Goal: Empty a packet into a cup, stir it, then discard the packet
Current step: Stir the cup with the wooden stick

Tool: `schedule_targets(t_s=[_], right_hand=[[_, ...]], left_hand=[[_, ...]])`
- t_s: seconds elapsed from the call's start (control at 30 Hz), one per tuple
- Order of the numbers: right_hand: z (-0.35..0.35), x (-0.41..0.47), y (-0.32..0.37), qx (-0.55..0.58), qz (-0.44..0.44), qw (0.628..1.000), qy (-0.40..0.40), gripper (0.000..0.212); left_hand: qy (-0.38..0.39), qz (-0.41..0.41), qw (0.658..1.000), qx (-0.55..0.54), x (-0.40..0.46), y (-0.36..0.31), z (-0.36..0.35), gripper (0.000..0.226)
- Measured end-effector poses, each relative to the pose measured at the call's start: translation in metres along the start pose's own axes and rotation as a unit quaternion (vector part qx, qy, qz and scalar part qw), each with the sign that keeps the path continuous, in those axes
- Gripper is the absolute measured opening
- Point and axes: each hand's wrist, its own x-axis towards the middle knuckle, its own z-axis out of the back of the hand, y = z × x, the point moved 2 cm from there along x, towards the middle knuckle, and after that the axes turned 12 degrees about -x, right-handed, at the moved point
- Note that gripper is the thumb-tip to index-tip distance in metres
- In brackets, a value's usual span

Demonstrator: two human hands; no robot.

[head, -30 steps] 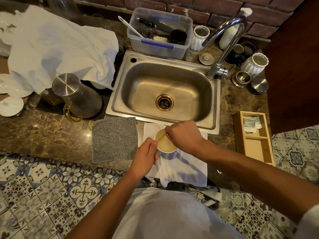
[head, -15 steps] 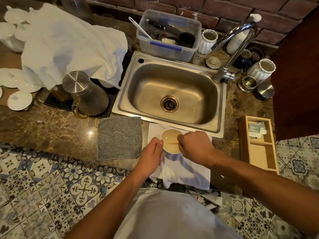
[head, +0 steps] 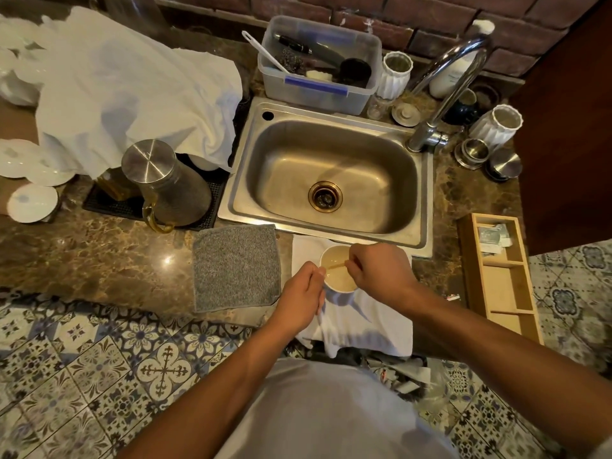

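Observation:
A white paper cup (head: 338,276) with pale brown liquid stands on a white cloth (head: 361,323) at the counter's front edge, just before the sink. My left hand (head: 299,299) grips the cup's left side. Over the cup's right rim, my right hand (head: 381,273) pinches a thin wooden stir stick (head: 336,265) that lies slanted in the liquid. I see no packet in either hand. Several small packets (head: 493,235) lie in the far compartment of a wooden organizer.
The steel sink (head: 324,180) and tap (head: 440,94) lie behind the cup. A grey cloth (head: 235,266) lies to its left, a metal-lidded jug (head: 165,183) further left, a wooden organizer (head: 496,276) to the right. A plastic tub (head: 318,64) and white jars (head: 395,74) stand at the back.
My right hand has moved the stir stick round inside the cup while my left hand kept its hold. The camera has shifted a little, so the scene sits differently in the frame.

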Motion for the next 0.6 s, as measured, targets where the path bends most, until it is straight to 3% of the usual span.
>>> schedule_targets(t_s=[0.2,0.4,0.6], right_hand=[[0.000,-0.011,0.003,-0.014,-0.033,0.999,0.017,0.029],[-0.004,-0.009,0.007,0.037,-0.059,0.995,0.067,0.020],[-0.007,-0.010,0.005,0.095,-0.110,0.989,0.011,0.023]], left_hand=[[0.002,-0.011,1.000,0.012,-0.002,0.001,0.005,0.034],[0.000,0.029,0.999,-0.044,0.000,-0.001,0.005,0.033],[0.004,0.038,0.998,-0.042,0.001,0.000,0.002,0.031]])
